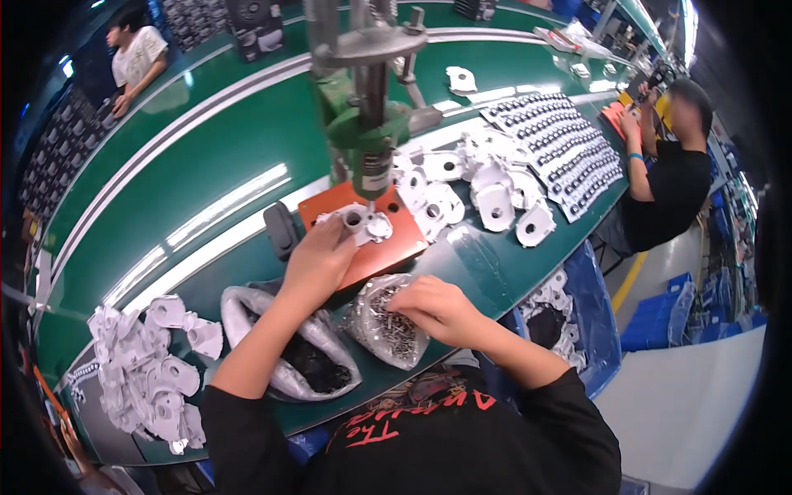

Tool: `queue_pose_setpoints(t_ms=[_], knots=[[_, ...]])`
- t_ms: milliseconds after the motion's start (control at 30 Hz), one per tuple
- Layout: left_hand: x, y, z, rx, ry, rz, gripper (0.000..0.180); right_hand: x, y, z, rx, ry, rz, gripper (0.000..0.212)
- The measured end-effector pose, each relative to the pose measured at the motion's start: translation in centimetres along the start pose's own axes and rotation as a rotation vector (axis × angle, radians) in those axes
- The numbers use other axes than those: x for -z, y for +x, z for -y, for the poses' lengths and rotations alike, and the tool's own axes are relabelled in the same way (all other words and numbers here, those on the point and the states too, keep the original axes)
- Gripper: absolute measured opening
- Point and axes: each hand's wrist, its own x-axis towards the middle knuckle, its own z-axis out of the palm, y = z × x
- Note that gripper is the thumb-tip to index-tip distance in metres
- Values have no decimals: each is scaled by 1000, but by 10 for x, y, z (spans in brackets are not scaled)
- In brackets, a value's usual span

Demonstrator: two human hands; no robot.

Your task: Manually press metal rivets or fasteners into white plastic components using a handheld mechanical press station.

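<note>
"While the left hand [323, 252] curls its fingers around the left end of the white part [377, 228] on the orange plate [403, 233] at mid-frame, where's the right hand [439, 311]?"

"At the bag [360, 324] of metal screws [400, 338], lower centre, fingertips bunched; I can't tell if they pinch one."

"How will the part handle?"

"Probably light, stiff, smooth; grip its outer rim."

"And the forearms?"

"Slanting inward from the lower edge, below the green driver [369, 147]."

Co-worker [672, 194] in black at right, blue bins [657, 320] nearby
</note>
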Motion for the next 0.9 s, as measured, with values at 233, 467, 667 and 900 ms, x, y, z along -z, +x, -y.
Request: queue_pose_setpoints(t_ms=[233,467,667,900], knots=[[32,-6,-2,191,-136,106,32,11,12,-1,-71,132,59,14],[110,-62,-20,614,-320,209,14,15,-2,-14,-414,462,0,11],[99,-119,-42,555,-82,277,11,17,7,-12,-300,491,45,9],[81,-124,-62,446,67,390,16,17,2,-9,-317,504,16,7]])
